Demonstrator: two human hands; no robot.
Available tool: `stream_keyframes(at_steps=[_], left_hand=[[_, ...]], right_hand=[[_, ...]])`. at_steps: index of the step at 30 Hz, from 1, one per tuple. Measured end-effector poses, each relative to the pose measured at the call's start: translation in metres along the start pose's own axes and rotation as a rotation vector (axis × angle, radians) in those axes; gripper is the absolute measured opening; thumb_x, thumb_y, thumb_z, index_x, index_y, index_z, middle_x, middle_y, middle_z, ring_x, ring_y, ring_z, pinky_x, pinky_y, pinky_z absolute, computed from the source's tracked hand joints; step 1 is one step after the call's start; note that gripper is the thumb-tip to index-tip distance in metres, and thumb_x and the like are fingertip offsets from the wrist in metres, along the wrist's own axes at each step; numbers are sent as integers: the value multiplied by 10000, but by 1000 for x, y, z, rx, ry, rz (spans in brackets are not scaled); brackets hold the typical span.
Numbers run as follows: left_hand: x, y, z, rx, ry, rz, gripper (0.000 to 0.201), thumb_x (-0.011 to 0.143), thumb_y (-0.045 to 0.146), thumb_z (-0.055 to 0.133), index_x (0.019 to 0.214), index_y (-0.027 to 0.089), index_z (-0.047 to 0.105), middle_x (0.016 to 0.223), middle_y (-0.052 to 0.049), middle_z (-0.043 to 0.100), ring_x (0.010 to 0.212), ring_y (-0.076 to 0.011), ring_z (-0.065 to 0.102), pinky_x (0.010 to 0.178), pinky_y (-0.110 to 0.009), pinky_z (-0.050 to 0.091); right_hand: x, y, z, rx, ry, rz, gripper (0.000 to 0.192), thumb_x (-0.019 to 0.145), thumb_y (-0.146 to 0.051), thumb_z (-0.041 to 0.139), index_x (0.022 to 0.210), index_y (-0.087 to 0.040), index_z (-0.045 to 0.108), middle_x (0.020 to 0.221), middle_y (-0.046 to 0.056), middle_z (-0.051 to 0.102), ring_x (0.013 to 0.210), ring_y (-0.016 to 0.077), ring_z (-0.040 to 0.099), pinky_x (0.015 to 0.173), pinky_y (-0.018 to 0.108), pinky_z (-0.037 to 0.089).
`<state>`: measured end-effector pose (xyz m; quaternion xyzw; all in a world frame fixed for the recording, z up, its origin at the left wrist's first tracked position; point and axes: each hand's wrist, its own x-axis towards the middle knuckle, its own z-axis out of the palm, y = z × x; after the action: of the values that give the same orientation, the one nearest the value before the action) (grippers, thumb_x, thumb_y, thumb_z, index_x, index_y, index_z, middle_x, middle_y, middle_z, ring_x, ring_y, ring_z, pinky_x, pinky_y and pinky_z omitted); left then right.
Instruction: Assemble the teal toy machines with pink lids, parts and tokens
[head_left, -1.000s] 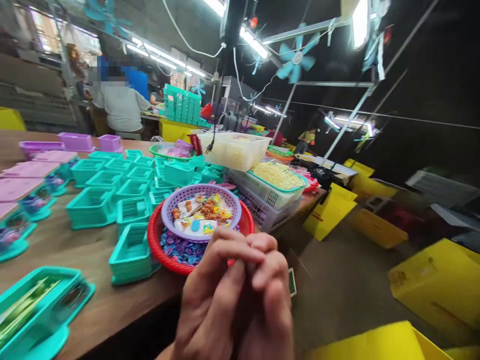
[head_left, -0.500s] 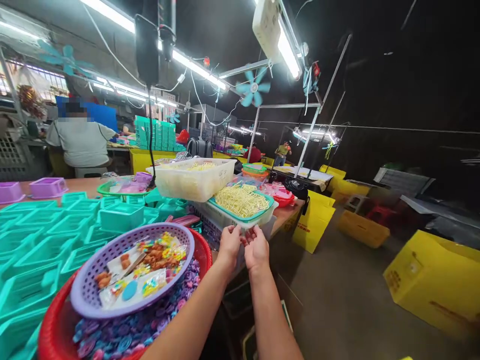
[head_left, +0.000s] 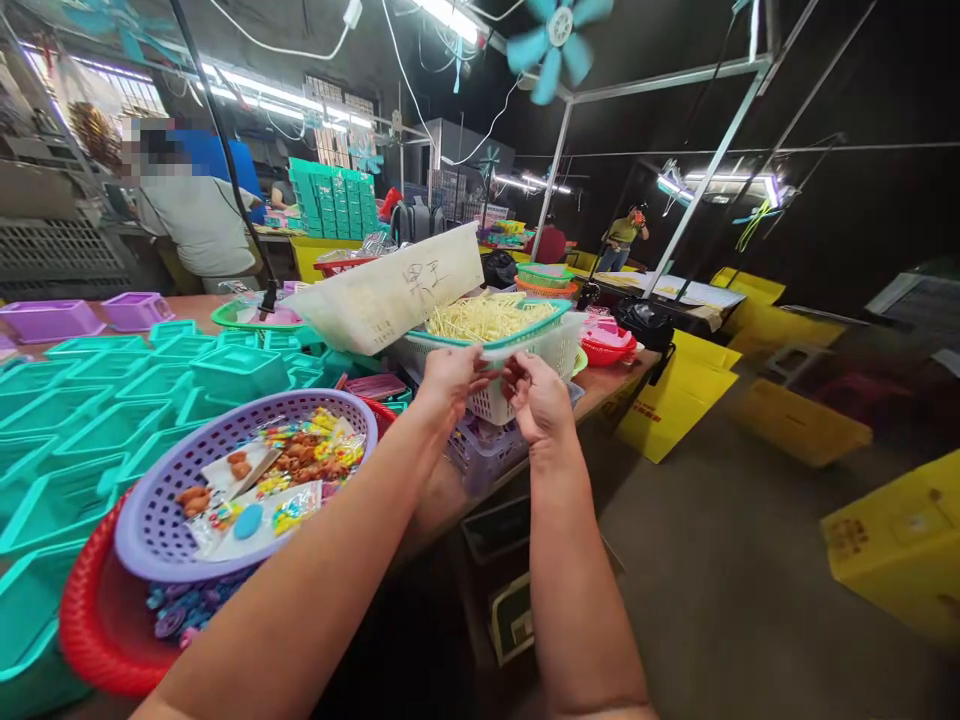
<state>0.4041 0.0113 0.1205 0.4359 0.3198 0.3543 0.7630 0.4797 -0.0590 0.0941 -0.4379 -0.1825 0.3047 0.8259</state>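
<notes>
My left hand (head_left: pixel 450 385) is closed on the front rim of a teal tray (head_left: pixel 536 328) filled with pale yellow thin strands (head_left: pixel 480 318). Close beside it, my right hand (head_left: pixel 538 395) has its fingers curled at the same rim. The tray sits in the top of a white slotted basket (head_left: pixel 559 345), which stands over a purple-grey crate (head_left: pixel 487 455). A translucent white bin (head_left: pixel 397 290) with handwriting leans steeply against the tray's left side. What it holds is hidden.
Left of my arms, a lavender basket (head_left: pixel 150 520) of small bagged pieces rests on a red basket (head_left: pixel 90 620) of blue and purple pieces. Teal boxes (head_left: pixel 97 430) cover the table's left. Yellow boxes (head_left: pixel 675 400) stand at right. A person (head_left: pixel 199 220) sits at back left.
The white bin has gone from nearly level to steeply tilted, its right end raised. My hands have spread slightly apart at the tray's rim. The camera view has shifted down and closer.
</notes>
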Motion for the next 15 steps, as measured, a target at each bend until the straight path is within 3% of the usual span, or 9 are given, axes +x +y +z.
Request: stream_keyframes(at_steps=[3,5,8,11,15], left_hand=[[5,15,0,-7,-45,-26,63,862,98,586,804,107,563,584,-6,605,430,-98,606,400,-141,450],[9,21,-2,-8,-70,-55,80,869,86,569,795,109,552,578,-8,591,447,-114,623,397,-149,463],[13,24,-5,-14,-95,-85,61,863,84,581,814,109,553,591,-12,582,490,-125,644,415,-154,492],[14,25,-6,-32,-109,-103,67,837,67,608,889,100,585,630,-17,584,542,-117,649,492,-171,552],[16,23,-7,-70,-120,-115,110,824,25,595,913,91,598,659,-22,580,563,-101,625,547,-189,588]], right_hand=[[8,-6,0,-85,-55,-49,197,687,-323,673,789,-202,557,706,-69,598,604,68,551,572,178,413],[12,-4,-13,-222,-92,-99,224,712,-380,661,807,-197,574,704,-60,599,599,73,542,590,190,419],[12,6,-45,-675,-185,-246,243,820,-435,557,806,-195,591,700,-34,612,646,103,551,656,230,436],[5,16,-75,-1182,-394,-342,323,910,-411,446,749,-197,625,732,10,650,726,146,575,724,266,435],[4,23,-89,-1395,-573,-338,262,889,-374,525,801,-209,707,909,73,719,911,218,622,910,343,414]])
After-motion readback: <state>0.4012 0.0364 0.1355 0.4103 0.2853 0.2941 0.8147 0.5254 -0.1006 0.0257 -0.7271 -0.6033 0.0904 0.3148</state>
